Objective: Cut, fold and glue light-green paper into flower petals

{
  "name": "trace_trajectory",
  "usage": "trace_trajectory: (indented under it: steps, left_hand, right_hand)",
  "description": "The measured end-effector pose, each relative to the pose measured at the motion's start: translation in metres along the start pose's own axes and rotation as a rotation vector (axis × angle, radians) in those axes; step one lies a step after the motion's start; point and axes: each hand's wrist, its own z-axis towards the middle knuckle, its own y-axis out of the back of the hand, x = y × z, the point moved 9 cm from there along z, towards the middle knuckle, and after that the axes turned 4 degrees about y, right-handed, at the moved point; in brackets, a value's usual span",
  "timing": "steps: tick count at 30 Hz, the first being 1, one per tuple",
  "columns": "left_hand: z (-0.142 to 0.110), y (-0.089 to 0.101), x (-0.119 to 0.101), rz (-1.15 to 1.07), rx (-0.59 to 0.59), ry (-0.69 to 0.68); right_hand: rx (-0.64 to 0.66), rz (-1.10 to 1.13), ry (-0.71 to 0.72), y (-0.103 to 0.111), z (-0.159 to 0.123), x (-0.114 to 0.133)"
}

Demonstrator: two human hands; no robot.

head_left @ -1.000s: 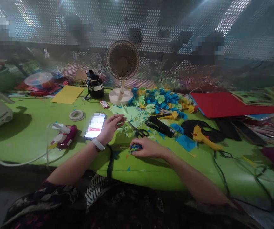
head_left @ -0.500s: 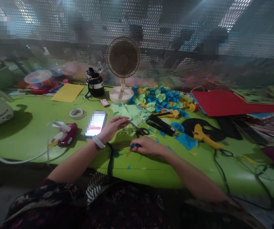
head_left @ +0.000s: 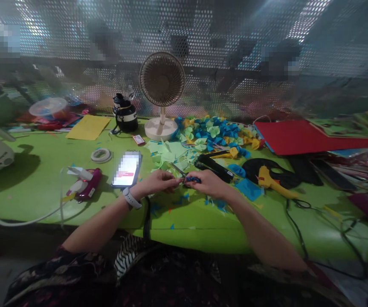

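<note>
My left hand (head_left: 163,181), with a pale watch on its wrist, is closed in a pinch. What lies between its fingertips is too small to make out. Closed around a small dark-blue item (head_left: 192,179) is my right hand (head_left: 205,184); the item's kind is unclear. The fingertips of both hands meet over the green table. Just behind them lie scissors (head_left: 180,170), their handles mostly hidden by my right hand. Blue paper scraps (head_left: 181,198) are scattered beneath the hands. Left of my left hand rests a lit phone (head_left: 126,169).
Folded paper flowers (head_left: 215,130) are heaped behind a black stapler (head_left: 214,167). A fan (head_left: 161,128) stands at the back. On the right are a yellow glue gun (head_left: 271,181) and red sheets (head_left: 295,136). A tape roll (head_left: 101,156) and purple power adapter (head_left: 89,186) sit left.
My right hand has moved up and away from me with the blue item, in front of the scissors. My left hand has come down to meet it. The view has shifted slightly.
</note>
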Motion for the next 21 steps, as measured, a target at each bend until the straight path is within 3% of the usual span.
trace_trajectory:
  steps: [8, 14, 21]
  left_hand:
    - [-0.001, -0.002, 0.005, 0.047, -0.008, -0.028]
    - [0.006, 0.01, 0.008, -0.231, -0.078, 0.002]
    - [0.001, 0.017, -0.004, -0.507, -0.132, -0.092]
  right_hand:
    - [-0.068, -0.051, -0.056, 0.009, -0.001, -0.005]
    - [-0.317, 0.097, -0.1, 0.033, -0.011, 0.001]
    - [-0.278, 0.112, -0.096, 0.009, -0.006, 0.004]
